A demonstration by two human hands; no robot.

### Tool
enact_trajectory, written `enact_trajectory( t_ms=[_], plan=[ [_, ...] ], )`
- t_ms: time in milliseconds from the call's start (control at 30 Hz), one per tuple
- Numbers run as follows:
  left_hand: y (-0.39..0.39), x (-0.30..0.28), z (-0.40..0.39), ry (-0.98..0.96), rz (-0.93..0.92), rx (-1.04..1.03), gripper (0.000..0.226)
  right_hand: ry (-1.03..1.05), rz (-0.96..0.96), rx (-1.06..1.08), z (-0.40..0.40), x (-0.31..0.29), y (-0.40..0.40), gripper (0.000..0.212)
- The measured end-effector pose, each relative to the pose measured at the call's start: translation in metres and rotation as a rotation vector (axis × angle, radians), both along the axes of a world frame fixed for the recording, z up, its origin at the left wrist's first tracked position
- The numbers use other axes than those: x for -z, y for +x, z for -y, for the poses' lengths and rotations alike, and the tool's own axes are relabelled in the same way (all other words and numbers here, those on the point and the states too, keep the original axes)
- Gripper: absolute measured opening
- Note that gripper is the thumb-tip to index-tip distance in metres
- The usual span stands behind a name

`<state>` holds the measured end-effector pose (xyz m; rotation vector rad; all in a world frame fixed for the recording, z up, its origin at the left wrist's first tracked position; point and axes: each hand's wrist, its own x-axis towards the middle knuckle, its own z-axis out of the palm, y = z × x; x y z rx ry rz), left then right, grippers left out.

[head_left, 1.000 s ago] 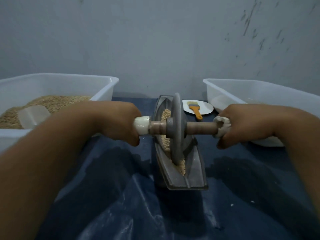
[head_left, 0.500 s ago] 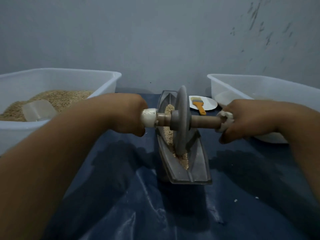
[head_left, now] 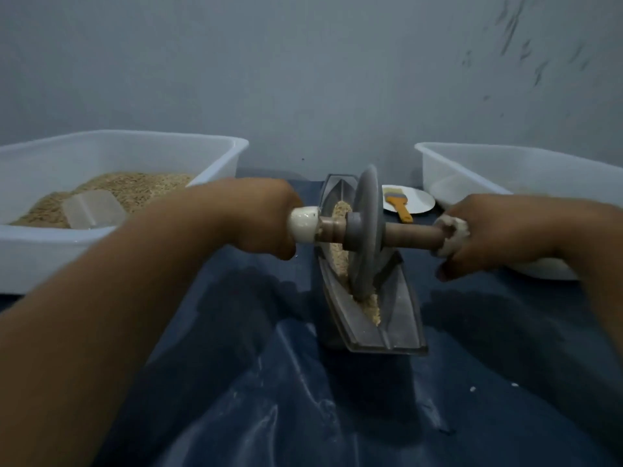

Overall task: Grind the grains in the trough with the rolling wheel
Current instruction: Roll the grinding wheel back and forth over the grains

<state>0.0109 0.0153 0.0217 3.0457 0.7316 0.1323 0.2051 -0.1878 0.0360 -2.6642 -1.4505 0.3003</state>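
A grey boat-shaped trough (head_left: 401,318) lies lengthwise in front of me on a dark blue sheet. Tan grains (head_left: 371,310) fill its groove. A grey rolling wheel (head_left: 367,227) stands upright in the groove, on a brown axle with white wrapped ends. My left hand (head_left: 256,217) grips the left axle handle. My right hand (head_left: 495,230) grips the right one. The wheel's lower edge sits among the grains near the trough's middle.
A white plastic tub (head_left: 222,153) at left holds a heap of grain and a clear scoop (head_left: 92,208). Another white tub (head_left: 478,163) stands at right. Behind the trough a white plate (head_left: 421,200) carries an orange-handled brush (head_left: 399,205). A grey wall rises close behind.
The wheel has rolled a little further from me along the trough, both hands moving with it. The view has shifted slightly left.
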Motion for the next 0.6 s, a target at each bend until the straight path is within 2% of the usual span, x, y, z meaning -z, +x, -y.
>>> enact_trajectory(
  t_ms=[33,100,167,233,300,367,533,600],
  plan=[
    [-0.002,-0.002,0.0,-0.04,-0.021,0.007,0.026,-0.01,-0.059,-0.015,0.003,-0.004,-0.003,0.031],
    [0.0,0.0,-0.002,-0.057,-0.002,-0.009,0.025,0.042,-0.048,-0.013,0.0,-0.003,-0.001,0.033],
    [0.007,0.009,-0.004,0.021,0.087,-0.044,0.025,0.171,0.125,0.028,-0.011,0.011,0.007,0.028],
    [0.014,0.02,-0.004,0.19,0.236,-0.101,0.024,0.3,0.361,0.092,-0.023,0.031,0.011,0.02],
    [0.02,0.027,-0.004,0.327,0.354,-0.125,0.017,0.359,0.476,0.136,-0.031,0.041,0.012,0.016],
    [0.02,0.023,-0.005,0.306,0.307,-0.12,0.016,0.305,0.416,0.106,-0.03,0.037,0.014,0.017],
    [0.001,0.0,0.0,0.001,-0.006,-0.023,0.024,0.005,-0.013,-0.025,0.002,-0.004,-0.003,0.027],
    [-0.001,-0.002,0.0,-0.045,-0.045,-0.027,0.022,-0.016,-0.054,-0.049,0.005,-0.008,-0.006,0.031]
  ],
)
